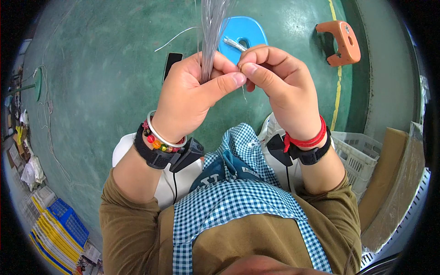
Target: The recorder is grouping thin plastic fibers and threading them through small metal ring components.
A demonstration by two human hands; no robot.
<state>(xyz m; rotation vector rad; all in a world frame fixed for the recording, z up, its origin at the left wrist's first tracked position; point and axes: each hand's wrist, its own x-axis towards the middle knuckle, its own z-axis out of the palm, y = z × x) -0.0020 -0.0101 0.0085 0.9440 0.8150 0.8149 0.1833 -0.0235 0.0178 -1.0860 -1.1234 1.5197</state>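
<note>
1. My left hand point(190, 91) is closed around a bundle of clear, silvery filaments point(212, 32); the strands run up out of my grip, past the top edge of the view.
2. My right hand point(284, 87): thumb and forefinger pinched together on a fine strand point(244, 95), its thin tail hanging below. Right fingertips just beside my left thumb tip.
3. Filament bundle location: in my left fist, above the floor point(123, 68), left of the blue plastic stool point(254, 32) in view.
4. On that stool: a short silvery-white bundle point(235, 44), near its hole.
5. Black smartphone point(173, 64) on the green floor, partly behind my left hand.
6. Writing: large pale lettering on the teal panel of my blue-and-white gingham apron point(247, 201), plus a small white label point(250, 172) with dark print, partly folded.
7. Orange stool point(348, 43) upper right, by a yellow floor line point(338, 91); small dark mark on it, too small to tell.
8. White slatted crate point(360, 142) right; blue basket point(68, 220) lower left.
</note>
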